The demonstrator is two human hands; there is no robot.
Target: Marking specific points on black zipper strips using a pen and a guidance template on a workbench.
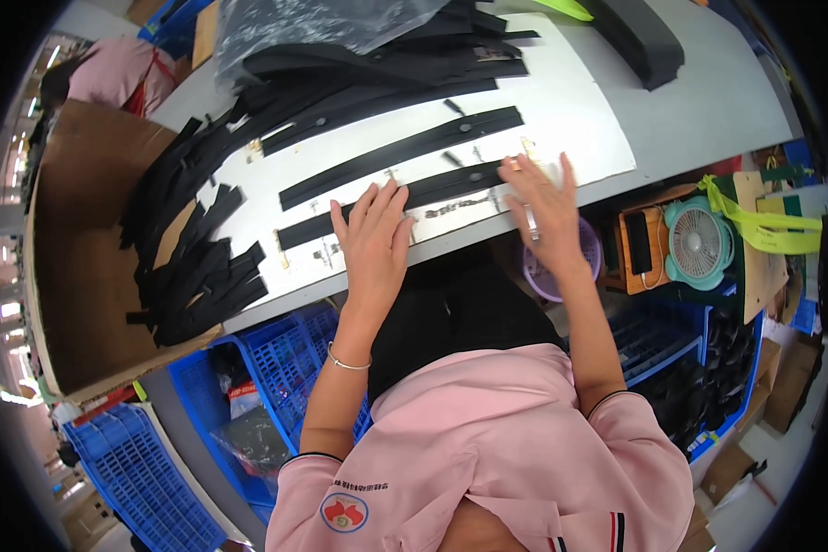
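Nearer than the white board point(580, 129), the person's pink shirt point(469, 405) bears a round badge point(344, 512) in red and white with a blue rim, and beside it, on the board's side, a short line of dark characters. On the board's near part, the left hand point(374, 235) lies palm down, its fingers slightly spread over the left half of a black strip point(442, 187). The right hand point(547, 207) has its fingertips at the strip's right end; whether they pinch or only press it, I cannot tell. The strip lies flat and nearly straight, a narrow band with a small rounded piece point(476, 177) toward its right end. Dark markings point(451, 210) on the board's near margin are too blurred to read. To the board's right, a lime-yellow ribbon point(768, 230) carries print too small to read. Around the board's middle, a second black strip point(391, 158) runs roughly parallel. On its far part are heaped strips point(313, 64) and a clear plastic bag point(322, 28).
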